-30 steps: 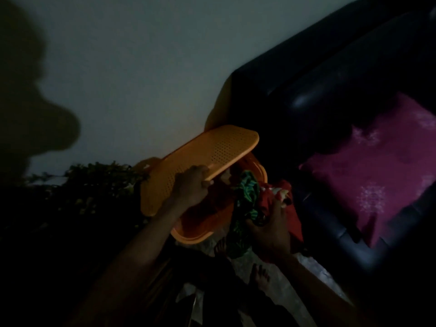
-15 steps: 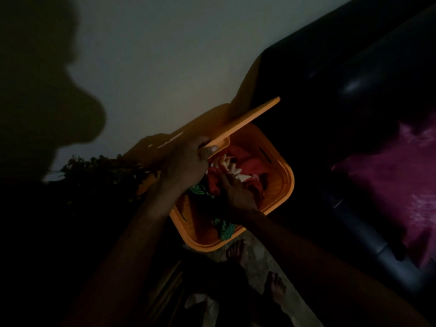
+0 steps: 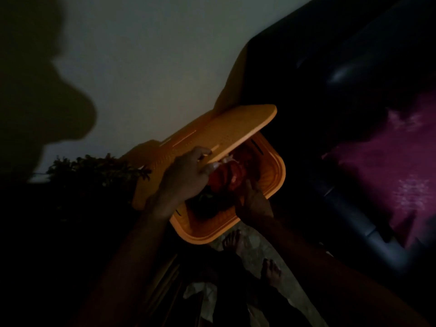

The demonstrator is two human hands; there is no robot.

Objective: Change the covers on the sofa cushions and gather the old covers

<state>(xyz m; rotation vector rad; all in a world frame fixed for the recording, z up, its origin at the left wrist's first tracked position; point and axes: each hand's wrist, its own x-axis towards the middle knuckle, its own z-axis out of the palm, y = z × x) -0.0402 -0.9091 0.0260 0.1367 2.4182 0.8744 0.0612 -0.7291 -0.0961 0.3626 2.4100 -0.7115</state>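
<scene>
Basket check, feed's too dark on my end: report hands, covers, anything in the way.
Left hand grips lid, holding it up. Right hand inside orange basket on red covers. Nothing blocking.

Below your fingers (image 3: 203, 154) the floor (image 3: 253, 250) carries the orange basket (image 3: 276, 175), which stands just beside the dark sofa (image 3: 354, 185). Your bare feet (image 3: 232, 240) rest on that floor, nearer you than the fingers. A purple cushion (image 3: 405, 166) lies on the sofa seat, far right of them.

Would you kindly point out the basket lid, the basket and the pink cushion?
lid (image 3: 226, 131), head view, perforated top face.
basket (image 3: 276, 180), head view, right rim.
pink cushion (image 3: 401, 166), head view, middle of its cover.
</scene>
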